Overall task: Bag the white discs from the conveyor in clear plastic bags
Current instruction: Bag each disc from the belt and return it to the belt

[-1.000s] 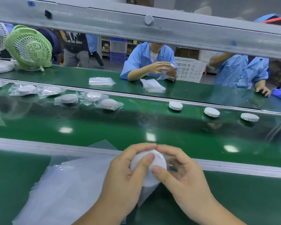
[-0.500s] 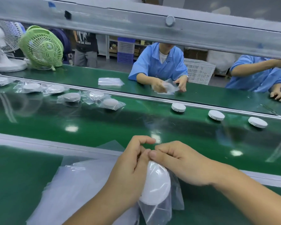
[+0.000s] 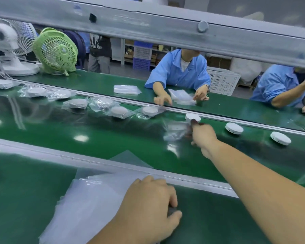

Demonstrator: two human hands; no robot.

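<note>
The right hand (image 3: 203,138) stretches over the conveyor belt (image 3: 113,138), fingertips at a bare white disc (image 3: 192,117) near the belt's far edge; blur hides whether it grasps anything. A bagged disc (image 3: 175,130) lies just left of it. The left hand (image 3: 151,205) rests bent-fingered on the clear bags (image 3: 88,199) at the bench's (image 3: 25,191) far edge, its hold unclear. 2 more bare discs (image 3: 234,128) sit further right.

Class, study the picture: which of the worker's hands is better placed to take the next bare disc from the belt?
Right. The right hand reaches across the belt, close beside the nearest bare disc; the left hand rests back on the stack of clear bags, apart from every disc.
</note>
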